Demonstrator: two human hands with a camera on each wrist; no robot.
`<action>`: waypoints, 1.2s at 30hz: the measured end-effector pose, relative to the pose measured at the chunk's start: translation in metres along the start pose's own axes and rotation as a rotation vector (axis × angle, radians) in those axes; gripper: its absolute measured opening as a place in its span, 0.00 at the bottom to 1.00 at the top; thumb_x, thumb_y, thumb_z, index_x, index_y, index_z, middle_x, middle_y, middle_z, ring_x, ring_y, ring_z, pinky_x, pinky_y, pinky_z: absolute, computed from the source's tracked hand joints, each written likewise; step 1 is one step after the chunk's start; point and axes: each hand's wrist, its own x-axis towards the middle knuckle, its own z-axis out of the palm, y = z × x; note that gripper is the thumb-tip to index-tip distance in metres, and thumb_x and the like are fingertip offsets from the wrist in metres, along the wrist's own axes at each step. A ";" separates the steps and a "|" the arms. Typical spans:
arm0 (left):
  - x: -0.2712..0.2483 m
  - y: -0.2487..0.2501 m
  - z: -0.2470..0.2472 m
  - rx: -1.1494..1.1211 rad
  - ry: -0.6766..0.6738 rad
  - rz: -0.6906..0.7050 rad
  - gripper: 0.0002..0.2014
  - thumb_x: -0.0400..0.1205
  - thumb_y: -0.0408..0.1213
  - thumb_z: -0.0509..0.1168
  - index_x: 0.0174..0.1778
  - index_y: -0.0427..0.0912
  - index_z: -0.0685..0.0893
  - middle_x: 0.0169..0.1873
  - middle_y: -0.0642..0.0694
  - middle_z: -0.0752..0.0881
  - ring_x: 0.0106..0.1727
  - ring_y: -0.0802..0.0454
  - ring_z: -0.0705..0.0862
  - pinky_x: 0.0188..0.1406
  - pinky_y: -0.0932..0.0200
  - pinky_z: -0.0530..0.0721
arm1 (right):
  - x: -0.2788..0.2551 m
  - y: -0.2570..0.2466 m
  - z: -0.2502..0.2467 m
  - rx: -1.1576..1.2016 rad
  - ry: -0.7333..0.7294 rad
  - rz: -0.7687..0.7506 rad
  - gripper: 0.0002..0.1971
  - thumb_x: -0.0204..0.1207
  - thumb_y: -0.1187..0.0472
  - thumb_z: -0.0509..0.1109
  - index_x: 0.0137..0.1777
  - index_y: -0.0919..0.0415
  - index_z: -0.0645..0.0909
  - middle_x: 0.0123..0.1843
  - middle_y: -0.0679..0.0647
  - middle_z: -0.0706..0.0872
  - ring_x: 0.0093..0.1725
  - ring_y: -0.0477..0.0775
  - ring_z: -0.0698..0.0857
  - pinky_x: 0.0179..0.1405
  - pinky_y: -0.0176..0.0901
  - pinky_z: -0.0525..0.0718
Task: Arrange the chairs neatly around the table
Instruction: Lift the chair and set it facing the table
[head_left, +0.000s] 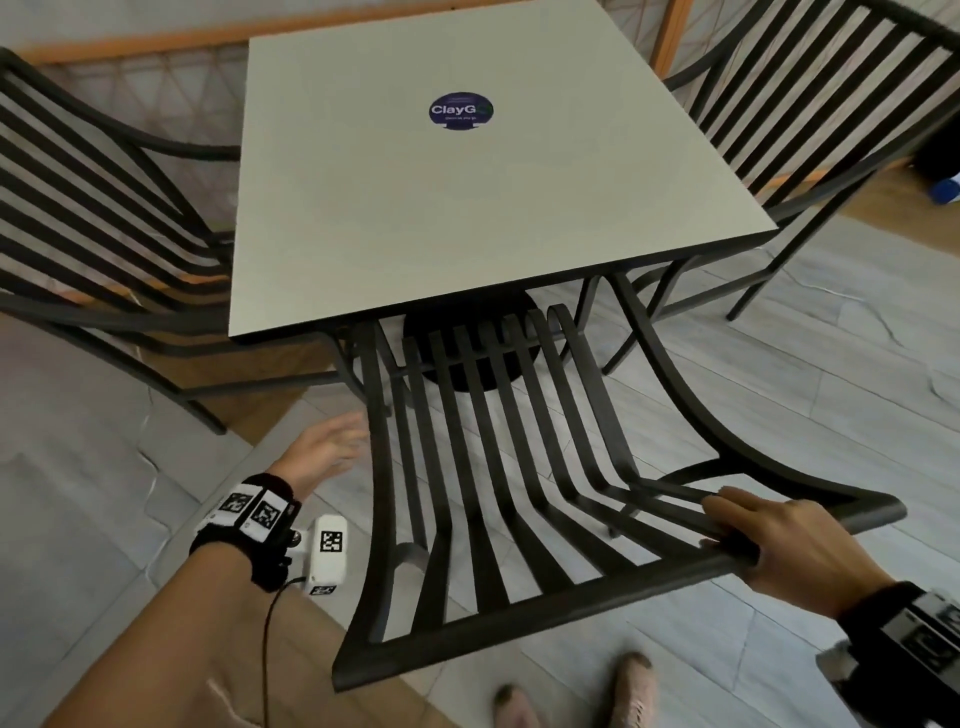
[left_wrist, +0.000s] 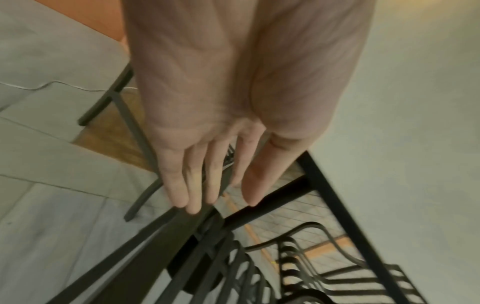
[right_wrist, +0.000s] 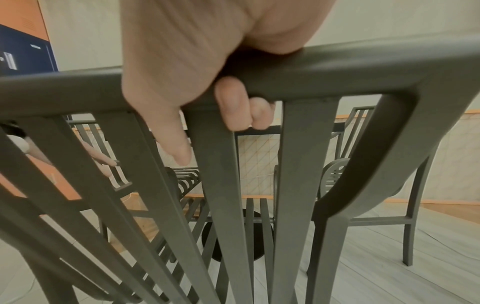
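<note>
A dark slatted metal left chair stands tucked against the square pale table, its back cut off by the frame edge. The left hand, blurred, hangs with fingers straight and loosely spread just beside the near chair, holding nothing. That chair's curved flat slats run under the table edge, hiding part of the round black table base. The right hand curls around its top rail. A right chair flanks the table. Shoes show below, blurred.
</note>
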 end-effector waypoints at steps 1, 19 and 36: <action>-0.022 0.007 0.003 0.084 -0.046 0.036 0.22 0.83 0.27 0.60 0.72 0.48 0.74 0.68 0.42 0.82 0.65 0.50 0.81 0.73 0.41 0.74 | -0.001 0.000 -0.003 0.002 -0.020 0.014 0.20 0.58 0.57 0.82 0.44 0.45 0.75 0.36 0.35 0.71 0.18 0.45 0.73 0.16 0.26 0.71; -0.158 0.030 0.121 0.985 -0.559 -0.146 0.47 0.75 0.24 0.62 0.81 0.71 0.53 0.77 0.45 0.68 0.70 0.46 0.74 0.67 0.54 0.79 | 0.008 -0.009 -0.023 -0.138 -0.163 0.066 0.15 0.59 0.62 0.80 0.41 0.40 0.88 0.26 0.46 0.88 0.25 0.48 0.85 0.21 0.27 0.56; -0.140 0.038 0.110 0.809 -0.275 -0.083 0.36 0.75 0.26 0.66 0.76 0.63 0.72 0.70 0.50 0.73 0.69 0.47 0.77 0.68 0.52 0.78 | 0.050 0.017 -0.026 -0.115 -0.147 -0.060 0.09 0.77 0.53 0.64 0.54 0.44 0.82 0.44 0.44 0.89 0.44 0.45 0.85 0.42 0.34 0.78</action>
